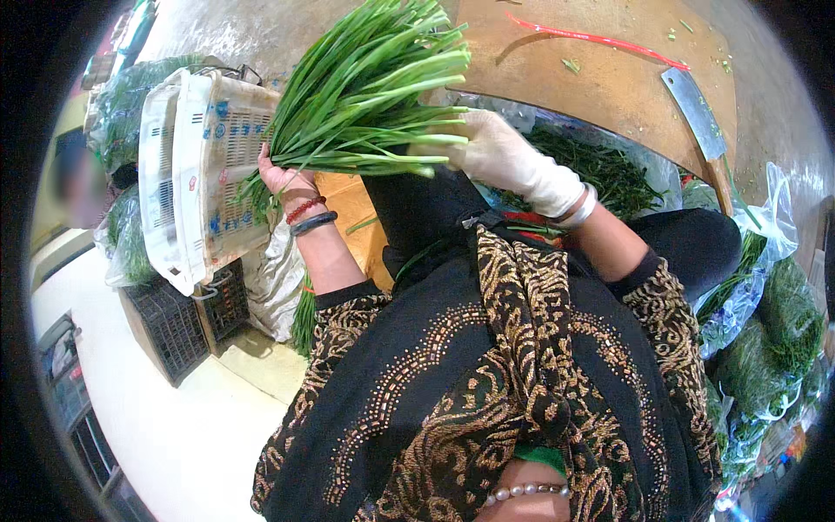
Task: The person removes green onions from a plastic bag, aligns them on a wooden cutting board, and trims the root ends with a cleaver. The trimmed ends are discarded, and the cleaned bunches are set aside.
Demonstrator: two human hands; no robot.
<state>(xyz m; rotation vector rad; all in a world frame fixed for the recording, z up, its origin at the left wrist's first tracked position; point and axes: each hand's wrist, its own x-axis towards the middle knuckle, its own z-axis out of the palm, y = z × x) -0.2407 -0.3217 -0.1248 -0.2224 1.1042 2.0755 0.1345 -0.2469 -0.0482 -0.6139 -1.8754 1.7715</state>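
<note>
A large fanned bunch of green leafy stalks, like garlic chives [372, 91], lies across my bare left hand [284, 176], whose palm and fingers support it from below near the leaf ends. Pale cut ends point right. My right hand [489, 150], in a whitish glove, is at the lower stalk ends; its fingers are blurred and partly hidden, so its grip is unclear. A cleaver [698, 117] with a wooden handle lies on the brown board [626, 98] at the upper right, its handle over the near edge. Beside its blade is a red strip [600, 39].
White plastic baskets [222, 163] stand on edge at left, above dark crates [169, 326]. Bagged greens [757, 365] are piled at right, and more greens [593, 163] lie in a clear bag below the board. A blurred person [81, 186] is at far left.
</note>
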